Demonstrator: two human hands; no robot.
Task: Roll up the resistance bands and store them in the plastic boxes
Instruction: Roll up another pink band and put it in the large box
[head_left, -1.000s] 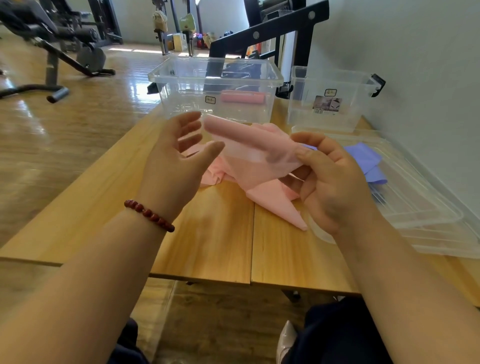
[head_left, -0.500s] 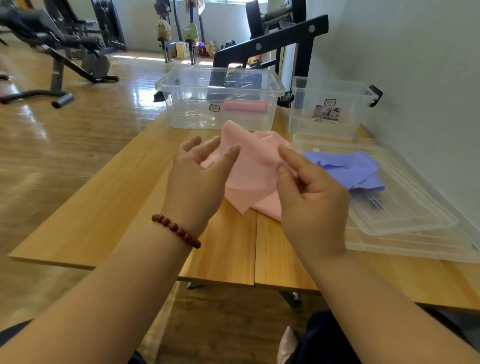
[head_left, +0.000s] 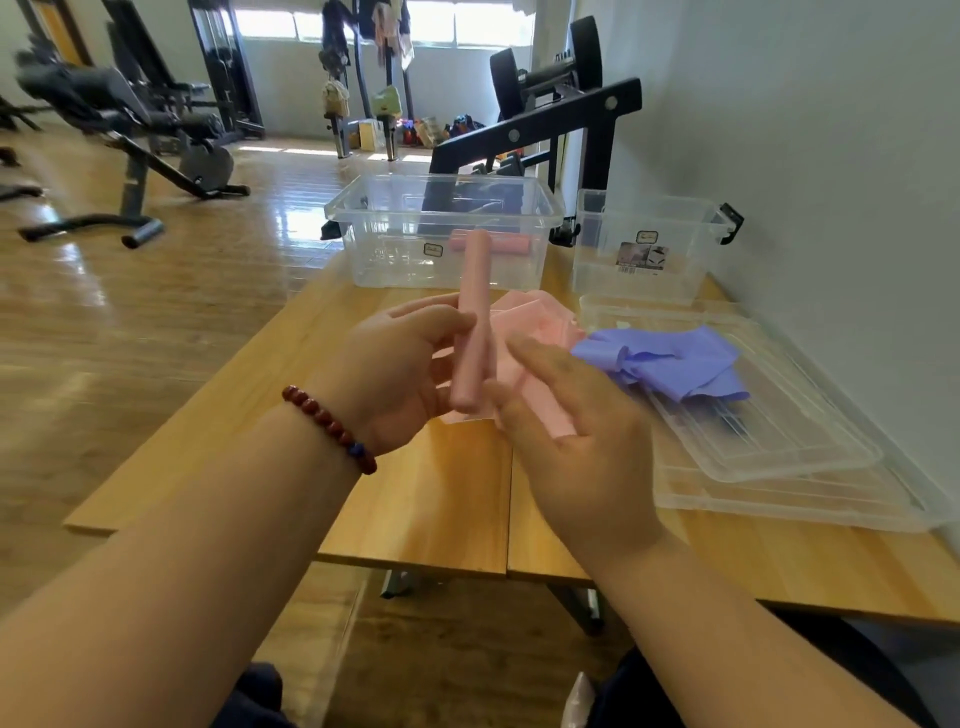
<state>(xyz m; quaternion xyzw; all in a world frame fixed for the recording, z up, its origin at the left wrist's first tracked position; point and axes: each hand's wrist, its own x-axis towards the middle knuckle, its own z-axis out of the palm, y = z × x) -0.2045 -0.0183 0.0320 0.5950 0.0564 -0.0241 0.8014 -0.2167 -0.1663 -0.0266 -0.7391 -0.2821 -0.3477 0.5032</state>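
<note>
I see the pink resistance band (head_left: 474, 332) partly rolled into a tight tube, standing almost upright above the bench (head_left: 415, 509). My left hand (head_left: 395, 374) curls its fingers round the tube. My right hand (head_left: 576, 441) is spread, fingers straight, with the band's loose tail lying across the palm. The rest of the tail trails onto the bench behind. Farther back, a second pink roll (head_left: 511, 244) lies inside the large plastic box (head_left: 384, 249). A purple band (head_left: 675, 364) lies crumpled on a clear lid (head_left: 779, 441) to the right, near the small plastic box (head_left: 597, 260).
</note>
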